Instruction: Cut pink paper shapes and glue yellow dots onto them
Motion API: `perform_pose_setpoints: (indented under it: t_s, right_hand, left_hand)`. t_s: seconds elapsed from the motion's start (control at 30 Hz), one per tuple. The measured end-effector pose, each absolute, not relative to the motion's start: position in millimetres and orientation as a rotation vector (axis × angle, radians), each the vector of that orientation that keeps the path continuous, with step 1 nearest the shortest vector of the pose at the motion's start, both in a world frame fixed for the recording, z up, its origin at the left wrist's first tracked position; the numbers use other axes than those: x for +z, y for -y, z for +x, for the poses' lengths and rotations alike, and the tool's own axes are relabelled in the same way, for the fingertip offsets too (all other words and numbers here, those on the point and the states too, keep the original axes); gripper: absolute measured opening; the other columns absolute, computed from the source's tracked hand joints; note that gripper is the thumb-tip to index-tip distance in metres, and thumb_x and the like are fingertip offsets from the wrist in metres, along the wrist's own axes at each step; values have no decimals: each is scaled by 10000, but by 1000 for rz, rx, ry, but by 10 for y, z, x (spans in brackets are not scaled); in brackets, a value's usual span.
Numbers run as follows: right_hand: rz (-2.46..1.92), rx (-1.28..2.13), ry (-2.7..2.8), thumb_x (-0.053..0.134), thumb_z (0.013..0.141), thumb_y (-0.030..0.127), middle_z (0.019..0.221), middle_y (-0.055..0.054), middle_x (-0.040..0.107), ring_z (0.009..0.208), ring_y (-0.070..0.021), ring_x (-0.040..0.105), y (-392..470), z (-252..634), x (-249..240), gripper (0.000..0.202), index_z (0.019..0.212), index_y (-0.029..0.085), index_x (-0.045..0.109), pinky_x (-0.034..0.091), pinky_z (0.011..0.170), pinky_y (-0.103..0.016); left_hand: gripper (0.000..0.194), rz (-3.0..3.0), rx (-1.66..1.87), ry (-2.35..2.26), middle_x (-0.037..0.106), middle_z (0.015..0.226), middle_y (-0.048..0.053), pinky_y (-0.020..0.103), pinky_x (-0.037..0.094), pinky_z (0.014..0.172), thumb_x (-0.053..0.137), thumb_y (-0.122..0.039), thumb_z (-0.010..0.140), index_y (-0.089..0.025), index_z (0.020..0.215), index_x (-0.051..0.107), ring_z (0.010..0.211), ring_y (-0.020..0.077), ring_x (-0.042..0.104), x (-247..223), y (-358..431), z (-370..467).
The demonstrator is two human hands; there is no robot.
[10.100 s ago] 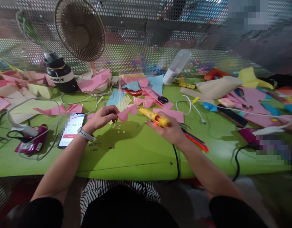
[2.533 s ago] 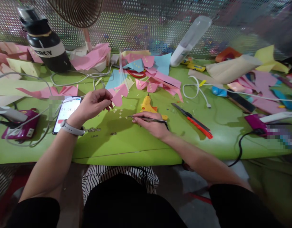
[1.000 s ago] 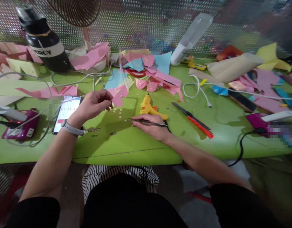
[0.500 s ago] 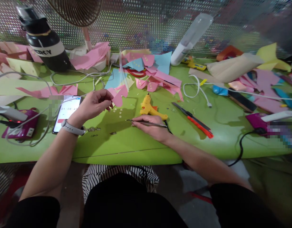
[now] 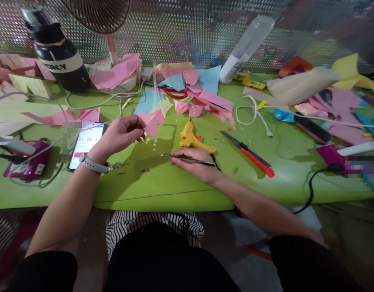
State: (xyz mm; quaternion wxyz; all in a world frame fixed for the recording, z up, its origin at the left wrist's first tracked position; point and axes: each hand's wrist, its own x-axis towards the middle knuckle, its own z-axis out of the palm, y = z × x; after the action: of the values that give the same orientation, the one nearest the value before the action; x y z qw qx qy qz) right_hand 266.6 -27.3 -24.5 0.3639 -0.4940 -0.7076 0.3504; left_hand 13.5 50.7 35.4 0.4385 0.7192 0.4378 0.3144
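L hand [image 5: 121,133] pinching pink paper [image 5: 153,123], R hand [image 5: 199,169] gripping tweezers [image 5: 202,162] nr glue gun [image 5: 188,136].

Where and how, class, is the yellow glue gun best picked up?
Probably by its handle, coming from the right: the yellow glue gun lies on its side, handle reaching rightward, while the nozzle, best avoided, points away from the person.

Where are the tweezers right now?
In the head view, the tweezers are in the right hand, a little below the picture's middle, just on the near side of the glue gun.
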Motion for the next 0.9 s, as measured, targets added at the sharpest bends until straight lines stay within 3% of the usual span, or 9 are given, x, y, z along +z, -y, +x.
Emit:
perform_pose_setpoints:
  t_s: [0.33,0.5,0.9]
  right_hand:
    - [-1263,900,1784,714,873,330,834,-44,803,697,-179,752,290,2665,-269,181,975,218,812,629,663,-315]
    - [-1239,762,1758,693,889,319,879,-34,809,735,-177,757,339,2656,-143,162,973,245,810,647,722,-329]
    - [-1018,491,1885,663,919,224,957,-33,812,810,-191,779,359,2658,-96,162,1007,260,794,656,788,-350]
  left_hand:
    - [78,1598,702,-1094,747,760,62,249,542,637,662,-213,793,-152,841,652,698,149,716,333,-505,167]
    - [171,1350,610,-1063,766,832,68,240,563,644,747,-220,752,-164,853,620,752,150,733,234,-463,276]
    - [183,1192,489,-956,766,845,63,252,590,695,781,-221,768,-149,876,652,801,156,743,212,-323,437]
